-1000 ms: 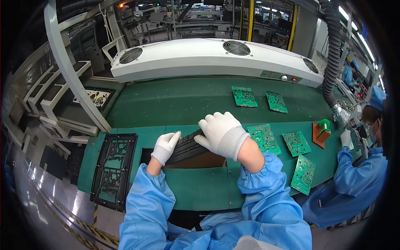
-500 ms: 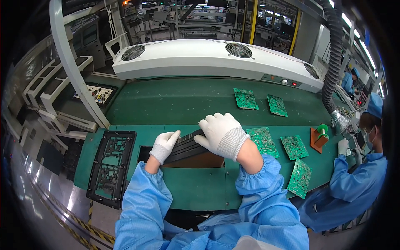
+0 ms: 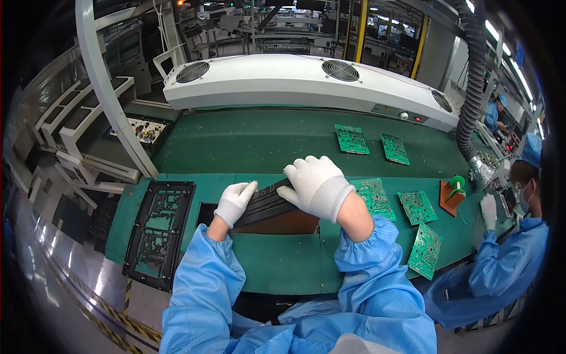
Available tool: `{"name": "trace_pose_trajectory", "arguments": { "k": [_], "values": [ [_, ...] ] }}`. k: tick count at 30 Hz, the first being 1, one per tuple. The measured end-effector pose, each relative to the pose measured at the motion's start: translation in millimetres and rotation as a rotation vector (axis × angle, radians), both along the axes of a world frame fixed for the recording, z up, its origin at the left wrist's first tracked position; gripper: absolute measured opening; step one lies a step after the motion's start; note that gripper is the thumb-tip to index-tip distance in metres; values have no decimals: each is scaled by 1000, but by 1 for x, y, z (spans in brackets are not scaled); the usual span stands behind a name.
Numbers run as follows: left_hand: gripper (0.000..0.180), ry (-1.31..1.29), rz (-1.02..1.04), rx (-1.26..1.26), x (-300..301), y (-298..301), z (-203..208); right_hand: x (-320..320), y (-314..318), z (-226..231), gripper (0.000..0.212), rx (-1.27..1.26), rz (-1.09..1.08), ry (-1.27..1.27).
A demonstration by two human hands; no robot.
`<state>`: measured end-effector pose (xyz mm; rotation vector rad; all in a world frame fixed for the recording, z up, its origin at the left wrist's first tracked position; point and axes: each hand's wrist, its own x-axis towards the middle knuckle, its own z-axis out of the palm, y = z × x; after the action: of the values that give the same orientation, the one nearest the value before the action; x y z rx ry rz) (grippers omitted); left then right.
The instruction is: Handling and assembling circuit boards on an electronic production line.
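Observation:
Both of my white-gloved hands grip a black slatted fixture (image 3: 266,207), seen mostly from its edge and tilted up to the right. Closed on its left end is my left hand (image 3: 236,202). My right hand (image 3: 318,186) wraps over the other end, hiding much of that side. Under the fixture is a rectangular cutout (image 3: 295,224) in the green bench, with a brown surface showing inside. To the left lies a similar black frame (image 3: 158,236) with openings cut through it.
Several green circuit boards, one a near board (image 3: 424,251), lie at the right. Two more, including a far board (image 3: 352,140), rest on the green belt. A solder spool stand (image 3: 453,194) is beyond. A white fan unit (image 3: 306,82) spans the back; a co-worker (image 3: 501,253) sits right.
My hands and the black fixture have barely moved. The view has shifted slightly. The co-worker's gloved hand at the right has changed position.

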<state>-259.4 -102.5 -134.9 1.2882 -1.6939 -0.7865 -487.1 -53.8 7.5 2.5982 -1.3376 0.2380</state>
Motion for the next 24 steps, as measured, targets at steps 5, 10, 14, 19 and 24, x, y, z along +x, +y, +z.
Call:
{"name": "trace_pose_trajectory", "arguments": {
  "k": [5, 10, 14, 19, 24],
  "values": [
    [48, -8, -8, -3, -4, 0, 4, -2, 1, 3, 39, 12, -19, 20],
    [48, -6, -6, -7, 0, 0, 0, 0, 2, 2, 38, 2, -14, 4],
    [47, -7, -9, -5, -2, 5, 1, -1, 5, -2, 35, -15, 1, -15],
    [45, 8, -27, -34, 4, 8, -1, 5, 2, -5, 35, -35, 38, -50],
    [45, -6, -63, -59, -6, 2, 14, -5, -6, -5, 33, -102, 45, -40]
  ]
}}
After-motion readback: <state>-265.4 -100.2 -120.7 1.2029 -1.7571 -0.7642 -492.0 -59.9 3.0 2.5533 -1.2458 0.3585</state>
